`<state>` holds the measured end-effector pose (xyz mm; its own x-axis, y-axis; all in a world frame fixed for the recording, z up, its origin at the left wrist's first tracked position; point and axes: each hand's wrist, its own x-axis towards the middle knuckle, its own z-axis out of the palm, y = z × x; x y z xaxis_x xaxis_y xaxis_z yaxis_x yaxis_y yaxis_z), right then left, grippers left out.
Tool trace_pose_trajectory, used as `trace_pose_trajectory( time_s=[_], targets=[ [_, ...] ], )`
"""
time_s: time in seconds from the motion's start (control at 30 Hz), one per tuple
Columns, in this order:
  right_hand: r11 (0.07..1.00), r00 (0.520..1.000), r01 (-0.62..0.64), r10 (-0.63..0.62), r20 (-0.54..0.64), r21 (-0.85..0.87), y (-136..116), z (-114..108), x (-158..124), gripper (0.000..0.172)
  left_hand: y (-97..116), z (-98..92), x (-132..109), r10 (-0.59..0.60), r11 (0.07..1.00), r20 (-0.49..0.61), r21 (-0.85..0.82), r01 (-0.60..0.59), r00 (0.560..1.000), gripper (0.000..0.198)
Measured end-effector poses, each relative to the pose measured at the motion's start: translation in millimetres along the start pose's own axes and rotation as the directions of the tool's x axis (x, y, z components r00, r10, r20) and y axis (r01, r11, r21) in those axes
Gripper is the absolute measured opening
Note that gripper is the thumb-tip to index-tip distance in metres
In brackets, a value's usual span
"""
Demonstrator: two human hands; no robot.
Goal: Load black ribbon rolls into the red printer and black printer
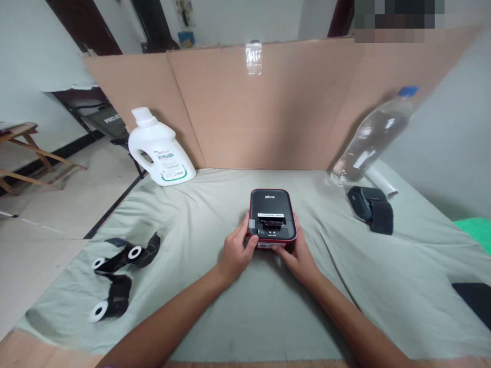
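A small black label printer (270,204) with red sides stands on the green cloth in the middle of the table. A slot with a dark strip and a white label edge crosses its top, and a white sticker shows on its near side. My left hand (238,249) grips its left side, the thumb at the near left corner. On the opposite side, my right hand (301,257) holds it with the thumb against the near face. Both hands are closed around the printer; the fingertips on the far sides are partly hidden.
Several black ribbon rolls with white cores (115,273) lie at the left. A white detergent bottle (164,148) and a large clear bottle (374,140) stand before the cardboard panel (261,112). At the right lie a black strapped device (370,207) and a dark flat object (473,301).
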<state>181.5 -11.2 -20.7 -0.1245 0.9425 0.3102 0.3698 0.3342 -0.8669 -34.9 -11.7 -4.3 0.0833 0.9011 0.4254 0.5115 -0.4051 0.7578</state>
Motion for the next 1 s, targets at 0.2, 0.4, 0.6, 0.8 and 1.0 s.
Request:
trace_pose_trajectory(
  time_s=[0.2, 0.4, 0.6, 0.8, 1.0],
  targets=[
    [1.000, 1.000, 0.000, 0.000, 0.001, -0.001, 0.7, 0.2, -0.4, 0.104, -0.8, -0.9, 0.0, 0.060, 0.998, 0.004, -0.024, -0.060, 0.998, 0.064],
    [1.000, 1.000, 0.000, -0.001, 0.005, 0.017, 2.6, 1.6, -1.0, 0.104, -1.6, -5.4, 0.6, 0.144, 0.989, 0.006, -0.016, -0.144, 0.990, 0.043],
    [0.999, 1.000, -0.001, 0.001, 0.002, 0.035, 1.4, 1.4, -0.3, 0.105, -1.8, -5.8, 1.5, 0.192, 0.981, -0.009, -0.004, -0.192, 0.981, 0.035],
    [1.000, 1.000, -0.009, 0.009, 0.007, 0.019, 0.7, 0.5, -0.1, 0.104, 3.6, -6.8, 3.2, 0.168, 0.985, -0.007, -0.047, -0.168, 0.986, 0.029],
    [1.000, 1.000, 0.018, -0.018, 0.000, 0.010, -0.2, -0.5, 0.5, 0.102, 6.7, -6.7, 3.7, 0.138, 0.988, -0.025, -0.060, -0.140, 0.990, 0.026]
  ],
)
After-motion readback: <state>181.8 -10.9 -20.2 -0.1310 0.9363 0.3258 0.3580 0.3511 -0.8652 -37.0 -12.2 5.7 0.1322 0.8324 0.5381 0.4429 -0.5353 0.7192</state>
